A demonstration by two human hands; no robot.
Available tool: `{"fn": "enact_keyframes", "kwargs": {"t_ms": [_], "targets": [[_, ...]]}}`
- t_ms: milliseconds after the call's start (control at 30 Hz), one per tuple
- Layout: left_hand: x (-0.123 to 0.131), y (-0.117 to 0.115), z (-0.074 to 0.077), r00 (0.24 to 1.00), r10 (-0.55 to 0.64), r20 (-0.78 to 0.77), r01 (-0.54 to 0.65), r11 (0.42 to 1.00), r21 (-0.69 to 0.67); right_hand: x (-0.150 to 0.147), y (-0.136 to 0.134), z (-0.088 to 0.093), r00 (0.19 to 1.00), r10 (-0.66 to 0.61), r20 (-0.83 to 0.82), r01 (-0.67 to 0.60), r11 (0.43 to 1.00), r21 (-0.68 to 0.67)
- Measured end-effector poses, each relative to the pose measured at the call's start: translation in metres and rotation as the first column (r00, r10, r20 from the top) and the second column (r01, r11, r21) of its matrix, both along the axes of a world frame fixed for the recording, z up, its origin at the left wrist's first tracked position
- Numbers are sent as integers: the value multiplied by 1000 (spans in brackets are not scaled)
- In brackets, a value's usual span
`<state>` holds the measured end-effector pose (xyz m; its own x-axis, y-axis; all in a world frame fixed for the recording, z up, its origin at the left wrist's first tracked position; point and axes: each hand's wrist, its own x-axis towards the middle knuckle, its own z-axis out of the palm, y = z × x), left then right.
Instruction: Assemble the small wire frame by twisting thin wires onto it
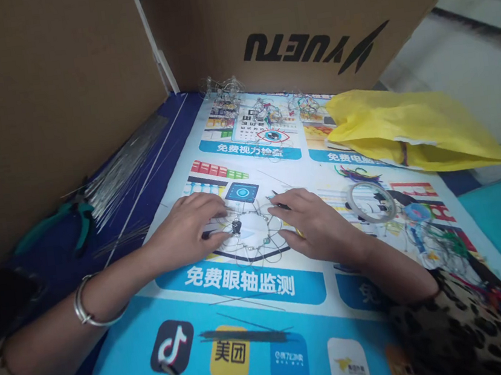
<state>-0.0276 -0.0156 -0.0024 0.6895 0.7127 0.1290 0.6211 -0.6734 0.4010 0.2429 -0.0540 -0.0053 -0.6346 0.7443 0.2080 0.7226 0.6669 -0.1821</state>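
A round wire flower frame (251, 236) with looped petals and small beads lies flat on the printed blue-and-white poster (253, 284). My left hand (191, 228) rests palm down on its left side, fingers curled and pinching the wire near the dark centre bead. My right hand (312, 219) presses on the frame's right side, fingers bent, with a thin dark tool or wire under the fingertips. A silver bangle (86, 305) circles my left wrist.
A bundle of straight silver wires (124, 166) and green-handled pliers (71, 218) lie at the left. A tape roll (371, 200), tangled coloured wire pieces (439, 237) and a yellow plastic bag (412, 128) sit at the right. Finished wire pieces (264, 113) stand before cardboard walls (303, 23).
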Motion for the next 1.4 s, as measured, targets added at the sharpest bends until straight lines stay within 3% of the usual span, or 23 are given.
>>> {"fn": "enact_keyframes", "kwargs": {"t_ms": [433,867,1133,1400], "targets": [[0,-1,0,1000,2,1,-2,998,-65,-1,0,1,1000,-4,4,4,1000,-30],[4,-4,-5,999,30,25,-30,999,-14,-6,-2,-1,998,-63,-31,63,998,-3],[2,-1,-7,999,2,47,-3,1000,8,-6,-1,-3,998,16,-63,-16,1000,-3],[1,0,-8,1000,-4,31,4,1000,17,-4,-1,-4,992,-18,-123,11,998,-64]]}}
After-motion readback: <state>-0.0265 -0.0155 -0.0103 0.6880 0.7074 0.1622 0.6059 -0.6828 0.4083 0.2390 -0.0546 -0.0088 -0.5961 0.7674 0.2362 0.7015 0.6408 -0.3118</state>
